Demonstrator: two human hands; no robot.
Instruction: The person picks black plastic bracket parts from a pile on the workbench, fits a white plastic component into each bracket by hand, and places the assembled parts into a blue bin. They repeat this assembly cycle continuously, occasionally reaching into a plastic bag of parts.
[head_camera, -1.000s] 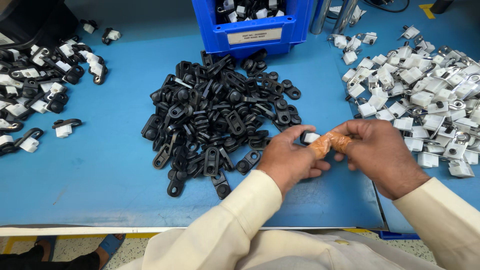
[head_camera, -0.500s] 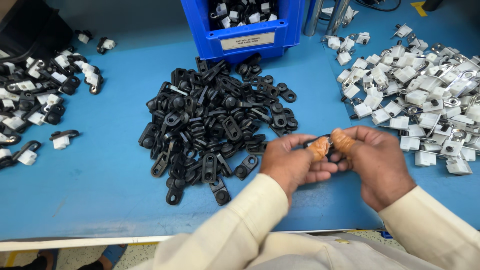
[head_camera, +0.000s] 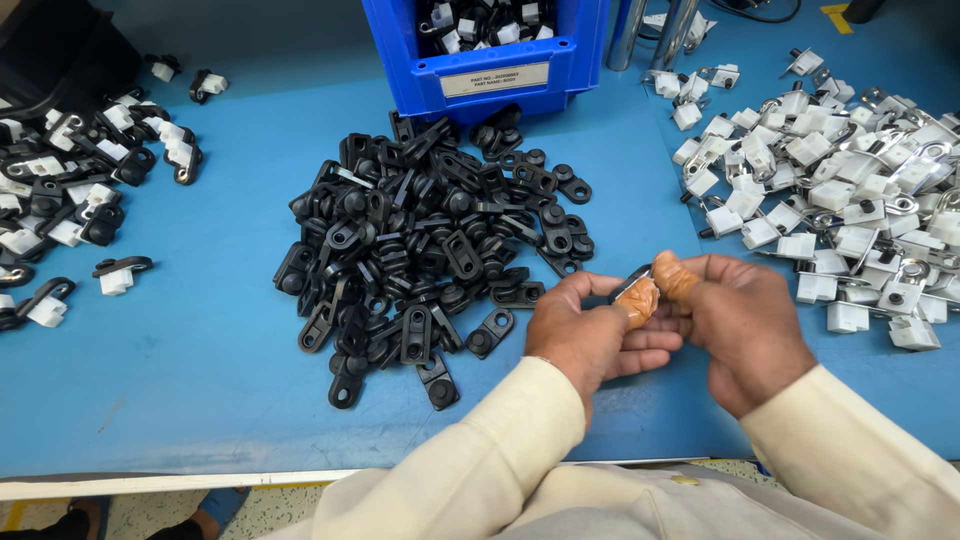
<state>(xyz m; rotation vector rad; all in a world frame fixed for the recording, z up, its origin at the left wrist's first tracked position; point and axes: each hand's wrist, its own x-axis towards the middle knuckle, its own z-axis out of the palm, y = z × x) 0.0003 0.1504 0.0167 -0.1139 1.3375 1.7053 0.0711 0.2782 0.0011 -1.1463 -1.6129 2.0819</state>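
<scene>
My left hand (head_camera: 585, 335) and my right hand (head_camera: 745, 325) meet over the blue table's (head_camera: 200, 390) front edge. Both thumbs wear orange finger cots and press together on a small black clip part (head_camera: 632, 283), mostly hidden between the fingers. Just left of my hands lies a big heap of black plastic clips (head_camera: 430, 235). To the right spreads a pile of white clips with metal loops (head_camera: 850, 200).
A blue bin (head_camera: 495, 75) with assembled black-and-white parts stands at the back centre. Several assembled black-and-white clips (head_camera: 70, 200) lie along the left edge beside a black bag (head_camera: 50, 50). Two metal posts (head_camera: 650, 30) rise behind the bin.
Both hands stayed together near the table's front edge, working the small part between the thumbs. The view shifted slightly; the piles have not moved.
</scene>
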